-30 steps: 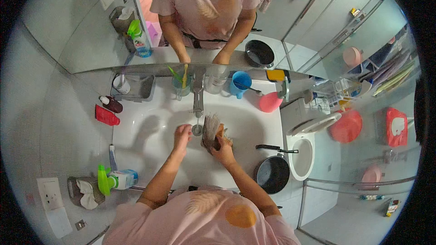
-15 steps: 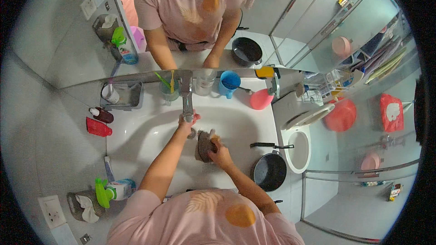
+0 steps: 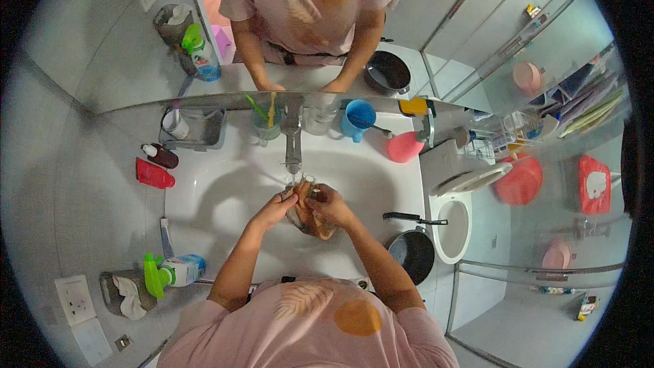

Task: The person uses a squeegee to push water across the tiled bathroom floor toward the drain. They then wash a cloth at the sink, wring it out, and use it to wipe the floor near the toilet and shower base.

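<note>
Under the chrome tap (image 3: 293, 146), both hands hold a brown, orange-tinged item (image 3: 315, 221) with a pale, patterned far end. Its kind is not clear. Thin water seems to fall from the spout onto it. My left hand (image 3: 274, 208) pinches its left side near the far end. My right hand (image 3: 332, 207) is closed on its right side, fingertips curled over the top. The white washbasin (image 3: 218, 197) lies around and below them.
Along the basin's back stand a clear cup with toothbrushes (image 3: 266, 123), a blue mug (image 3: 358, 121) and a pink rounded object (image 3: 405, 147). A spray bottle (image 3: 178, 270) lies at left. To the right are a black pot (image 3: 411, 257) and a toilet (image 3: 452, 228).
My left hand has come down from the tap spout to the brown item. The item has moved up under the tap and turned, showing orange-brown where dark grey showed before.
</note>
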